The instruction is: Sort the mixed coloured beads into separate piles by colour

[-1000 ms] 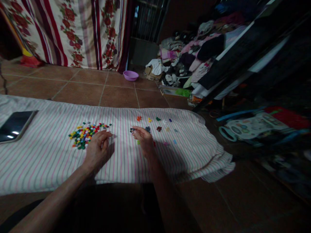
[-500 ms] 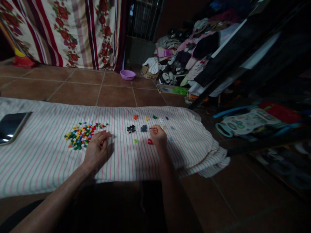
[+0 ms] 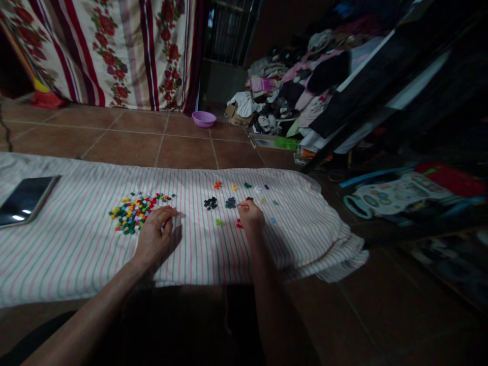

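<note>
We log single-colour clusters [image 3: 231,203] set out right of the large, unsorted mixed pile [image 3: 131,212], our left hand [image 3: 155,229] half-curled beside it, grip indeterminate, our right hand [image 3: 252,217] pinched closed farther right among the clusters, contents indiscernible.

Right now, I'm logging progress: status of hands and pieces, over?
Left hand beside mixed pile. Right hand at brown pieces, partly covering them; grip unclear. Grey pieces just left, unobstructed.

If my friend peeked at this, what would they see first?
Probably the bright heap of mixed-color pieces, on the striped cloth beside the left hand. Next, perhaps the small one-color groups near the right hand, or the flowery curtain hanging at the upper left.
</note>
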{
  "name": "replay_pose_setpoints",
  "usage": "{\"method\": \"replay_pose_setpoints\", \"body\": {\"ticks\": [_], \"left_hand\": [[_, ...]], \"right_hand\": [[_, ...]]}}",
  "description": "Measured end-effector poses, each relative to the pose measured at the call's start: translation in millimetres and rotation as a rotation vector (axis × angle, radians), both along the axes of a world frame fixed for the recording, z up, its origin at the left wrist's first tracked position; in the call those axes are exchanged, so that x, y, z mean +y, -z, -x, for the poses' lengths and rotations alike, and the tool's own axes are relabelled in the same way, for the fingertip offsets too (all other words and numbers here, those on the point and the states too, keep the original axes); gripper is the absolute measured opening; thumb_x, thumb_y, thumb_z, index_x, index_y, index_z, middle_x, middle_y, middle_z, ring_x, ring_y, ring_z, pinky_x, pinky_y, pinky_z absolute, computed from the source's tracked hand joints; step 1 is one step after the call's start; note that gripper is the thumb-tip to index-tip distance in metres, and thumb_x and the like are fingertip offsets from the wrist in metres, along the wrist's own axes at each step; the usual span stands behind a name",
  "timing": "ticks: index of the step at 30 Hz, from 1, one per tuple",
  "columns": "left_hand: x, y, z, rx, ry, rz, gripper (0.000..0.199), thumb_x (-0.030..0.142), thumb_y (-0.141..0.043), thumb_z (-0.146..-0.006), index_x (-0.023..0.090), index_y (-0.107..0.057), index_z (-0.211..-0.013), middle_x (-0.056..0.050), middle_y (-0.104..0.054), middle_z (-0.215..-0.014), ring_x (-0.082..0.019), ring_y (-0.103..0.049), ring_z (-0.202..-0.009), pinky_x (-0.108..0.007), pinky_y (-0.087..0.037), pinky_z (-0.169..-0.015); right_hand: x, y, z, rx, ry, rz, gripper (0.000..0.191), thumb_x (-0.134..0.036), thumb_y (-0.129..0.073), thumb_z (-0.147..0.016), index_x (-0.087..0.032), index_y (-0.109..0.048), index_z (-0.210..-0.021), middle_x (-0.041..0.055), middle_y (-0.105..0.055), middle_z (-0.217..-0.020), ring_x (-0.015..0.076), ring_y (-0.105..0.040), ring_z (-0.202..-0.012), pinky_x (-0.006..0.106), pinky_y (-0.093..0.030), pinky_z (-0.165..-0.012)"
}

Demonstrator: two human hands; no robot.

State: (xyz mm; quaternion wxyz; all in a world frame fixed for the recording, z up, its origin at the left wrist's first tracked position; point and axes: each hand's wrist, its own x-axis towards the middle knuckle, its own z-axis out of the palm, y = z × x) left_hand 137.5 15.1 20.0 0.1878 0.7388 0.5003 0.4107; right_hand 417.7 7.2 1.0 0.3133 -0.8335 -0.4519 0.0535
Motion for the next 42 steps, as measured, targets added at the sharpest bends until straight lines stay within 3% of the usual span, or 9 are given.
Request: {"method": "replay_pose_setpoints", "body": {"ticks": [7,15,25,32,42], "left_hand": [[-0.6,-3.2,-0.3,0.011,0.015,-0.001,0.027,0.019,-0.042,-0.082,0.019,-0.069,-0.087,-0.008,-0.071,-0.102,-0.022,-0.064,-0.102,-0.044,-0.051,-0.096],[-0.3,5.0,-2.2,0.042,0.011,-0.016,0.028,0.019,-0.042,-0.083,0.020,-0.069,-0.089,-0.008,-0.071,-0.102,-0.023,-0.062,-0.107,-0.048,-0.049,-0.101],[-16.4,17.0,-18.2,0.185,0.260,-0.090,0.029,0.013,-0.042,-0.087,0.019,-0.069,-0.093,-0.006,-0.072,-0.099,-0.021,-0.060,-0.112,-0.042,-0.053,-0.098],[-19.0,24.7,-21.1,0.282,0.263,-0.129,0.027,0.011,-0.044,-0.087,0.015,-0.069,-0.095,-0.011,-0.069,-0.103,-0.022,-0.059,-0.111,-0.037,-0.056,-0.091],[-22.0,13.8,-13.5,0.400,0.174,-0.137,0.024,0.012,-0.045,-0.089,0.017,-0.068,-0.091,-0.011,-0.067,-0.101,-0.024,-0.057,-0.108,-0.040,-0.055,-0.090]], "right_hand": [[7.4,5.5,-1.2,0.114,-0.011,-0.059,0.022,-0.021,-0.054,-0.080,-0.021,-0.073,-0.091,0.0042,-0.075,-0.086,0.0186,-0.070,-0.086,0.026,-0.052,-0.077],[-2.9,-2.9,-4.6,0.075,-0.006,-0.052,0.029,-0.022,-0.047,-0.082,-0.021,-0.073,-0.094,0.0040,-0.075,-0.092,0.0168,-0.069,-0.088,0.023,-0.050,-0.078],[-2.8,-5.4,11.7,0.079,-0.118,-0.166,0.025,-0.031,-0.050,-0.080,-0.021,-0.073,-0.086,0.0045,-0.074,-0.080,0.0195,-0.068,-0.077,0.026,-0.051,-0.070],[1.0,-3.8,34.1,0.097,-0.286,-0.277,0.029,-0.035,-0.049,-0.083,-0.020,-0.073,-0.088,0.0062,-0.075,-0.085,0.0196,-0.069,-0.078,0.028,-0.052,-0.075],[14.2,1.5,88.1,0.136,-0.701,-0.263,0.029,-0.027,-0.043,-0.090,-0.021,-0.071,-0.099,0.0060,-0.074,-0.097,0.0175,-0.068,-0.089,0.028,-0.054,-0.081]]}}
